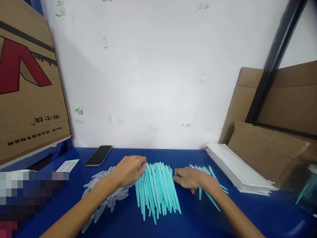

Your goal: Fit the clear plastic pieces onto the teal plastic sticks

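Note:
A thick pile of slim, tapered teal plastic sticks (158, 191) lies on the blue tabletop, their narrow ends toward me. My left hand (128, 169) is at the pile's upper left corner, thumb and fingers closed together at the stick ends. What sits between those fingertips is too small to tell. Beneath and left of that wrist spread loose translucent plastic pieces (119, 193), long and narrow. My right hand (188, 178) is beside the pile's right edge with its fingers curled; anything inside them is hidden. Several loose teal sticks (210, 197) lie under and behind the right hand.
A phone (99, 155) and a printed card (68, 165) lie at the back left. White flat sheets or envelopes (240, 168) are stacked at right, by cardboard (267, 148). A clear container (309, 191) stands far right. A large carton (29, 109) rises at left; a white wall (153, 72) is behind.

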Demonstrator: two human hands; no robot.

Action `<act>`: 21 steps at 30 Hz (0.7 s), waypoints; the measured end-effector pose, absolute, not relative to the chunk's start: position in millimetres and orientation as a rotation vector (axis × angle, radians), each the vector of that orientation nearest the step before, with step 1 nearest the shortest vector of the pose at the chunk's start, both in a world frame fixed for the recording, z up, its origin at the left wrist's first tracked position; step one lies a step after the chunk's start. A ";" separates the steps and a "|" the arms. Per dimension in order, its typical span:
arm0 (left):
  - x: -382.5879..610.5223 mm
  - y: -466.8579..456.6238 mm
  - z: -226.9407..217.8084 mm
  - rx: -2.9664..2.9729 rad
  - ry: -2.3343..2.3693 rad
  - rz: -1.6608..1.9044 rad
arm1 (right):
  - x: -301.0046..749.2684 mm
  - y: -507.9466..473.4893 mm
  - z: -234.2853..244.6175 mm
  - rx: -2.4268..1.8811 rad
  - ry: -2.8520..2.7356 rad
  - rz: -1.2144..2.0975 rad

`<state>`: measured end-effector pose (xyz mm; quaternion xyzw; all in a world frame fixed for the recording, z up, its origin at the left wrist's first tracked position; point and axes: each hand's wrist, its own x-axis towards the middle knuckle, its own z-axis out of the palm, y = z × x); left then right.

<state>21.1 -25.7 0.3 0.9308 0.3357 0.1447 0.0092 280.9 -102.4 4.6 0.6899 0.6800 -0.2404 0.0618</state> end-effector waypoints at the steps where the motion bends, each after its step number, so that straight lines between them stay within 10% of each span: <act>1: 21.1 -25.7 0.0 2.909 1.046 0.451 | 282.4 -102.0 3.8 2.078 2.060 -0.750; 21: 23.8 -27.6 -6.6 2.967 0.978 0.475 | 288.1 -98.3 -4.4 2.039 2.167 -0.887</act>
